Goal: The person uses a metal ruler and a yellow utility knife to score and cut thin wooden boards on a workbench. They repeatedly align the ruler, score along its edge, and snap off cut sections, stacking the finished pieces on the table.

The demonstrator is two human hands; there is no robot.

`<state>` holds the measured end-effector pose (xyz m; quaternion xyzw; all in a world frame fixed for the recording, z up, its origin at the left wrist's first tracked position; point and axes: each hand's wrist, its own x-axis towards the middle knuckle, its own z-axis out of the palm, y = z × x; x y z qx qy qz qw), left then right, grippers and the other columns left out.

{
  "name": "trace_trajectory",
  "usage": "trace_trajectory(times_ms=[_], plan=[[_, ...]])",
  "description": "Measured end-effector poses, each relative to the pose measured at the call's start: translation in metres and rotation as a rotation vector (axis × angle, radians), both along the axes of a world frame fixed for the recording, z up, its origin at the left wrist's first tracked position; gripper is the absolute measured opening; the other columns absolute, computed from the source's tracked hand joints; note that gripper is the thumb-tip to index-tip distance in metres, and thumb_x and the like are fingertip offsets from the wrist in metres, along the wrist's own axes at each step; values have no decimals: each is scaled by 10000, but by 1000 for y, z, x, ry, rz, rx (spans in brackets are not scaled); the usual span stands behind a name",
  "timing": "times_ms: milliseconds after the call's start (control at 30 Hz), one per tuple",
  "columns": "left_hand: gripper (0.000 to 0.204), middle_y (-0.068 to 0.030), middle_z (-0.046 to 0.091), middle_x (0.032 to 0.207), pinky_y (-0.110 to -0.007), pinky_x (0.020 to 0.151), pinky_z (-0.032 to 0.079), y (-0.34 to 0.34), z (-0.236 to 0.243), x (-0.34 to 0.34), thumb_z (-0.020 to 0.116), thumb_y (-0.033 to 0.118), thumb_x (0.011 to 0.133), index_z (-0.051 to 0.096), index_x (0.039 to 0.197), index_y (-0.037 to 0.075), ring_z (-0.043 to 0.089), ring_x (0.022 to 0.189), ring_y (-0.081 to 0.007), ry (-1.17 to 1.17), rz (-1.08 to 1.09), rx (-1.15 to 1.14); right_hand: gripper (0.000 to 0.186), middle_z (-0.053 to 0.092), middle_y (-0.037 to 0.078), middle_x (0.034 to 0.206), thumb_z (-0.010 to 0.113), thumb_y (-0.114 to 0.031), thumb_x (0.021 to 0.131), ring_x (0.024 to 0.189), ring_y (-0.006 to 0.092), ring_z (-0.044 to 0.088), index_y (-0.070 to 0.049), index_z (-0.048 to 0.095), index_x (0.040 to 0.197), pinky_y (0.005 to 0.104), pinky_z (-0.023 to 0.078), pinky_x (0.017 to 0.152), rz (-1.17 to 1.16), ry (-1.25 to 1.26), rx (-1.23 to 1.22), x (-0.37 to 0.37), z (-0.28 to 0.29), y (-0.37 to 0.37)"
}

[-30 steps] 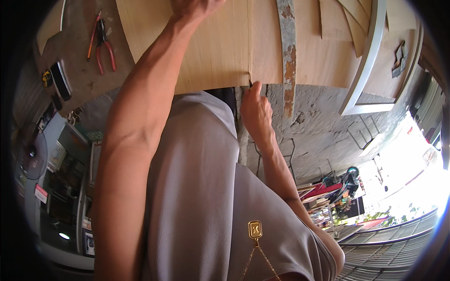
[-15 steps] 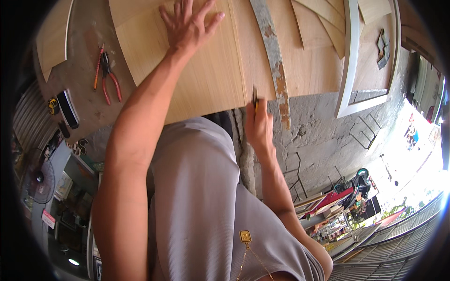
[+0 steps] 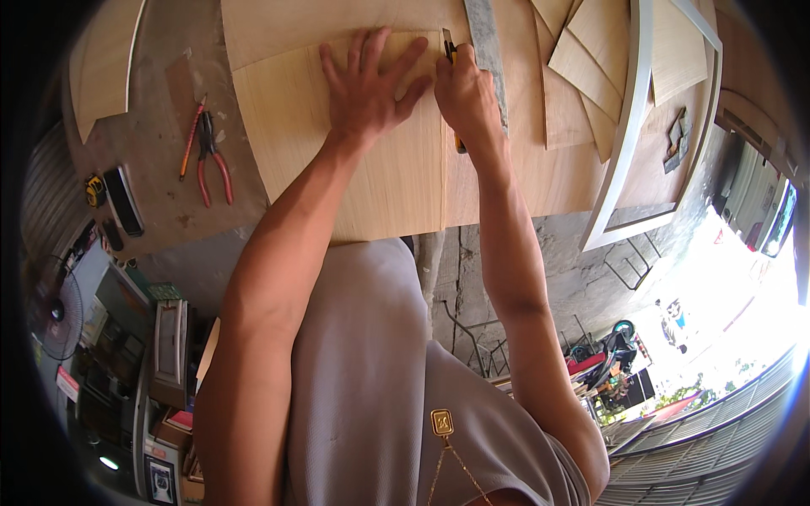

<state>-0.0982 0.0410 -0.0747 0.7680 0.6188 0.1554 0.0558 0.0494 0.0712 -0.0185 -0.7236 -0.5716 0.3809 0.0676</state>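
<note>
My left hand lies palm down with spread fingers on a pale plywood panel, near its far edge. Just to its right, my right hand is wrapped round a yellow-and-black utility knife, whose blade end sits at the top of a straight seam or edge in the panel. A worn metal strip lies to the right of the knife, partly hidden by my right hand.
Red-handled pliers, a pencil, a tape measure and a black rectangular object are on the bench at left. Plywood offcuts, a white frame and dark scraps are at right.
My right hand has moved from the panel's near edge up to its far part with the knife. My left hand has shifted, fingers spread beside it. The camera's view has shifted too.
</note>
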Motion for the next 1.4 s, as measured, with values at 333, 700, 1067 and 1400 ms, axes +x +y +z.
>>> trace_trajectory(times_ms=[333,700,1067,1400], plan=[[545,-47,415,1453,-738,1069,207,0,1,0,636,569,874,538,1389,420,361,1383,-291,-20,11,-46,311,663,328,831,466,-261,999,842,533,649,47,476,1043,580,515,759,-9,4,-157,-6,13,14],[561,-39,380,1478,-717,1092,173,-2,2,1,652,552,874,520,1409,447,329,1407,-274,-49,25,-76,338,647,379,881,455,-257,1002,860,538,645,76,478,1057,580,516,758,-63,81,-165,-6,12,12],[619,-55,420,1437,-715,1031,246,0,4,-1,739,506,803,552,1385,404,372,1365,-286,-65,24,-41,261,616,227,604,446,-178,986,443,312,633,79,437,940,412,534,420,6,-12,-237,-10,25,28],[504,-22,463,1381,-673,1017,270,0,-1,2,665,539,871,579,1351,413,451,1304,-240,-62,75,62,232,646,304,724,450,-186,995,505,383,655,45,433,988,454,546,465,68,-93,-129,0,3,-13]])
